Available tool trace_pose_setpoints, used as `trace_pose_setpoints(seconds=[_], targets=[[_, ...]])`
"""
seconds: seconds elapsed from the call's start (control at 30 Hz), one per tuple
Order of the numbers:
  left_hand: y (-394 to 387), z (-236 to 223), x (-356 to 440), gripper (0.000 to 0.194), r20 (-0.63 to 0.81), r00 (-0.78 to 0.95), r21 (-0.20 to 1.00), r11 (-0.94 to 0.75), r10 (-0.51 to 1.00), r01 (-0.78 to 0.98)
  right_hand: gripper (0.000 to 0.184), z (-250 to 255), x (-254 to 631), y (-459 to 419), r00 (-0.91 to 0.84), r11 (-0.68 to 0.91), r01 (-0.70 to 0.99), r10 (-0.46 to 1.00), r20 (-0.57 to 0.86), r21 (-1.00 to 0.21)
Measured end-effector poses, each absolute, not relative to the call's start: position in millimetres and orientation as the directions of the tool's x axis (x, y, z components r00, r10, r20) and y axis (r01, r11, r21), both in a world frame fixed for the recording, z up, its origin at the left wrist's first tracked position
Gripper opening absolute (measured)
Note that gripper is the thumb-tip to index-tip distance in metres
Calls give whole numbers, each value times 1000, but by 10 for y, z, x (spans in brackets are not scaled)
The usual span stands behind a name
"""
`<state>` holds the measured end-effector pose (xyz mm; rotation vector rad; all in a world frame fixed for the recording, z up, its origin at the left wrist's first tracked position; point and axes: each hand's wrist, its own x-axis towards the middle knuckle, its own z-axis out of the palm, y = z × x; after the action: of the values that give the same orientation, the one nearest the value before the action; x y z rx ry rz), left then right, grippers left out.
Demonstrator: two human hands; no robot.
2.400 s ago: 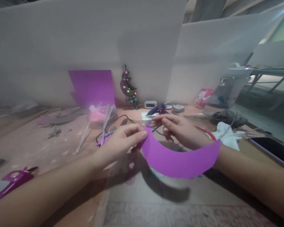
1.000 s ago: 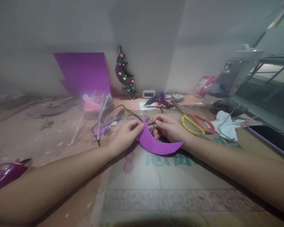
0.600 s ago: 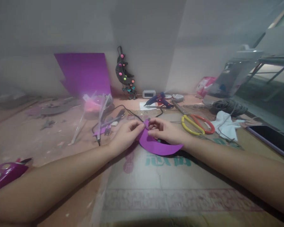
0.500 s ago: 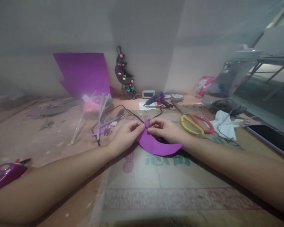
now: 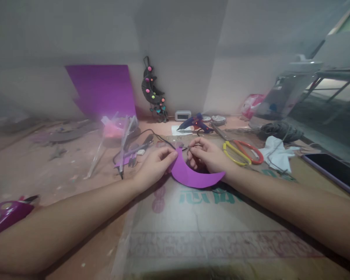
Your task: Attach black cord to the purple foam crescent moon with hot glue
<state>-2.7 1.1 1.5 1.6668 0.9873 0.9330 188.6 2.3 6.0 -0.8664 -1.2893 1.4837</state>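
Note:
A purple crescent cut-out is held above the printed board, its narrow tip pointing up and away from me. My left hand pinches its left edge near that tip, thumb on top. At the tip sits a small dark wrap of yarn. My right hand is just right of the tip, thumb and forefinger pinched on what looks like the thin grey yarn; the strand is hard to see. The crescent's other point lies against my right wrist.
Behind my hands are a glue gun with a red light and scissors. To the right lie a yarn bundle, white tissue and a phone. A decorated dark crescent and purple sheet stand at the wall.
My right hand has come off the crescent's tip and shifted slightly right and away, fingers curled. The left hand keeps its pinch, and the crescent's lower point has risen slightly.

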Motion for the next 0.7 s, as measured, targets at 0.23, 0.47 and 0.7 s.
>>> trace_pose_setpoints(seconds=[0.23,0.47,0.7], targets=[[26,6,-32,28,155,375,951,-241,914,193,36,26,1897,17,-233,83,-54,968,93,-995],[22,4,-32,28,158,387,951,-245,909,188,36,73,1914,4,-247,88,2,965,85,-996],[-1,30,-27,28,144,390,952,-235,910,197,34,62,1917,13,-205,54,-3,977,53,-999]])
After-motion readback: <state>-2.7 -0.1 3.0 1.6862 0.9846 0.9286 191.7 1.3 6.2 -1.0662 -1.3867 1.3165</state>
